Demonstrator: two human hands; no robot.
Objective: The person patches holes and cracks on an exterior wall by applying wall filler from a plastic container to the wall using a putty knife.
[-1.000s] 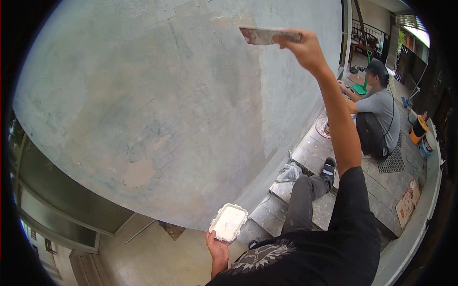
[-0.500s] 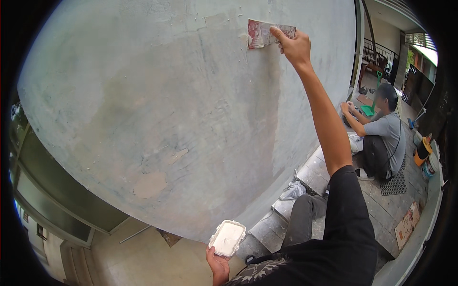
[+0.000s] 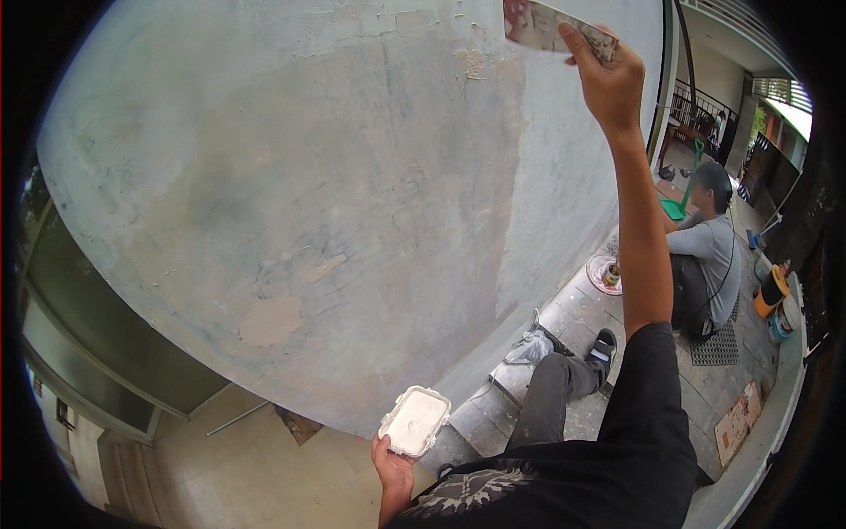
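Note:
My right hand (image 3: 614, 84) is raised high and grips a flat putty spreader (image 3: 542, 28), smeared white and red, with the thumb across its face. The spreader reaches the top edge of the view, in front of the grey wall (image 3: 379, 194); whether it touches the wall I cannot tell. A small ridged patch of filler (image 3: 473, 63) sits on the wall to its lower left. Low down, my left hand (image 3: 394, 467) holds a rectangular plastic tub (image 3: 418, 421) of off-white filler by its side, its top facing up. The wall carries smoothed, uneven patches.
A co-worker (image 3: 705, 251) sits on the paving to the right, partly behind my arm. Nearby are a green dustpan (image 3: 675, 208), a paint-stained round lid with a can (image 3: 606, 274), a plastic bag (image 3: 530, 347), buckets (image 3: 775, 300) and a stained board (image 3: 738, 423). Steps run along the wall's foot.
My right hand has moved up and right with the spreader, uncovering the ridged filler patch. The tub has shifted slightly up. The round lid and my foot have come into sight.

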